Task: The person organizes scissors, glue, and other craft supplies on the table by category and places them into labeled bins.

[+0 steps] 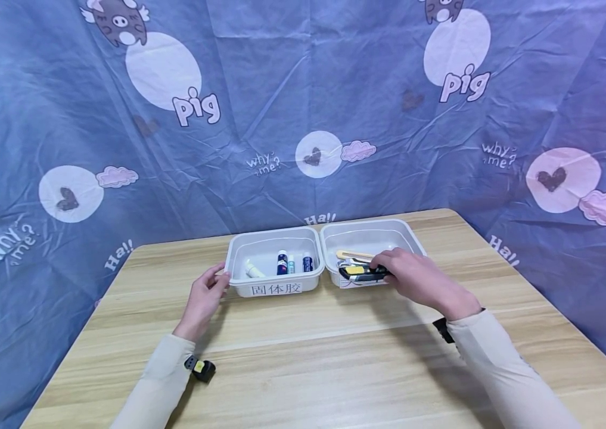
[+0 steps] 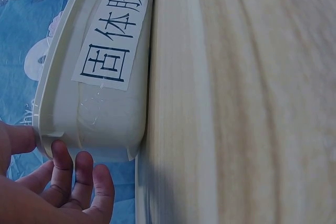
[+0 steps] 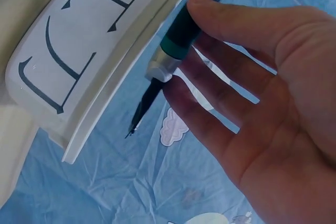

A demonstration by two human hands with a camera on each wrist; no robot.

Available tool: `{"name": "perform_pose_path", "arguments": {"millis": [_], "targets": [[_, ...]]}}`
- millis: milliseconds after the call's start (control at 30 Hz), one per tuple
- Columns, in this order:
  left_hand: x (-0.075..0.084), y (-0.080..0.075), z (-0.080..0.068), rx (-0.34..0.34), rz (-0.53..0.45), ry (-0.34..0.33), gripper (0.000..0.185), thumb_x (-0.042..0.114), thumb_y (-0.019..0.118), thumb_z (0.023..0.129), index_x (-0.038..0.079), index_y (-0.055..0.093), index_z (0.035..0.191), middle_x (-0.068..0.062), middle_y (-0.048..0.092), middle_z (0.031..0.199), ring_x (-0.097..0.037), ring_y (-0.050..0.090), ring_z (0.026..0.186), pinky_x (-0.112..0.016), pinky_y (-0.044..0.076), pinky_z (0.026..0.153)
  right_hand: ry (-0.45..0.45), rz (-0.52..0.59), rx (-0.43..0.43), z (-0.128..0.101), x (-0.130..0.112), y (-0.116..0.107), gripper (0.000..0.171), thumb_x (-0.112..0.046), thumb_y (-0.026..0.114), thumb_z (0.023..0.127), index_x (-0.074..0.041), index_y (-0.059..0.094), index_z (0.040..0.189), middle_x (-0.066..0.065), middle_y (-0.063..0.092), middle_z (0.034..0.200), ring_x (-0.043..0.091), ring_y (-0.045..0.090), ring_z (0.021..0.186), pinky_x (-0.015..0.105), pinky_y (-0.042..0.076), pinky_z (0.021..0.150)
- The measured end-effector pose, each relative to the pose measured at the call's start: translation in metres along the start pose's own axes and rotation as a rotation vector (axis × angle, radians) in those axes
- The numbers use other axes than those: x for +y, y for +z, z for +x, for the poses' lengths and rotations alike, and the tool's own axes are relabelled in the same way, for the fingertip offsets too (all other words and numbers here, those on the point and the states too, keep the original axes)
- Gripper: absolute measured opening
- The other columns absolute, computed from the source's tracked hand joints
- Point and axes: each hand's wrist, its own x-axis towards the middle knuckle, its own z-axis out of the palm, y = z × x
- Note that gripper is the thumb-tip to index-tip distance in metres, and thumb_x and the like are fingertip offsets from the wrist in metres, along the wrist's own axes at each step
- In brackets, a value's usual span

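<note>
Two white plastic bins stand side by side at the back of a wooden table [image 1: 303,357]. The left bin [image 1: 238,281] bears a label in Chinese characters [image 2: 113,38] and holds several glue sticks [image 1: 282,262]. My left hand [image 1: 217,283] rests at its front left corner [image 2: 63,129], thumb touching the rim, fingers relaxed [image 2: 79,177]. My right hand [image 1: 388,265] pinches a dark utility knife [image 1: 361,272] with a yellow slider over the front rim of the right bin [image 1: 367,224]. In the right wrist view the thumb and fingers [image 3: 210,56] hold the knife [image 3: 181,38], with its blade tip [image 3: 142,111] out beside the bin's rim [image 3: 105,93].
A tan stick-like item [image 1: 353,255] lies inside the right bin. A blue cloth [image 1: 303,119] printed with pigs and hearts hangs behind and around the table. Bare wood stretches in front of the bins to the near edge.
</note>
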Motion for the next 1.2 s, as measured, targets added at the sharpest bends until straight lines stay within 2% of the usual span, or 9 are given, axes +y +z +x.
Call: {"name": "perform_pose_path", "arguments": {"millis": [467,733,1000,1200], "targets": [[-0.001,0.000,0.002,-0.004,-0.019,0.003,0.046,0.017,0.056,0.106,0.003,0.049,0.149,-0.003,0.065,0.103,-0.019,0.061,0.094,-0.025,0.056,0.081,0.061,-0.004,0.027,0.001,0.006,0.002,0.032,0.004,0.076,0.085,-0.008,0.071,0.114,0.006,0.072,0.113,0.030,0.066,0.109,0.053,0.057,0.080],[-0.001,0.000,0.002,-0.003,-0.016,0.005,0.046,0.018,0.056,0.106,0.003,0.049,0.149,-0.004,0.065,0.104,-0.018,0.061,0.093,-0.025,0.056,0.081,0.039,-0.001,0.078,0.003,0.012,0.011,0.032,0.003,0.077,0.085,-0.008,0.071,0.114,0.006,0.072,0.112,0.030,0.066,0.110,0.052,0.057,0.086],[-0.001,0.000,0.002,-0.001,-0.012,0.007,0.046,0.018,0.056,0.106,0.002,0.049,0.149,-0.003,0.065,0.102,-0.019,0.061,0.090,-0.026,0.056,0.080,0.042,0.010,0.099,0.004,0.017,0.018,0.033,0.004,0.079,0.082,-0.008,0.071,0.112,0.010,0.072,0.112,0.033,0.066,0.109,0.053,0.056,0.086],[-0.002,0.000,0.001,-0.006,-0.013,0.002,0.046,0.018,0.056,0.106,0.003,0.048,0.149,-0.004,0.065,0.104,-0.018,0.061,0.089,-0.026,0.055,0.079,0.048,0.016,0.103,0.004,0.020,0.021,0.031,0.006,0.074,0.085,-0.008,0.070,0.113,0.010,0.072,0.113,0.032,0.066,0.110,0.053,0.056,0.087]]}}
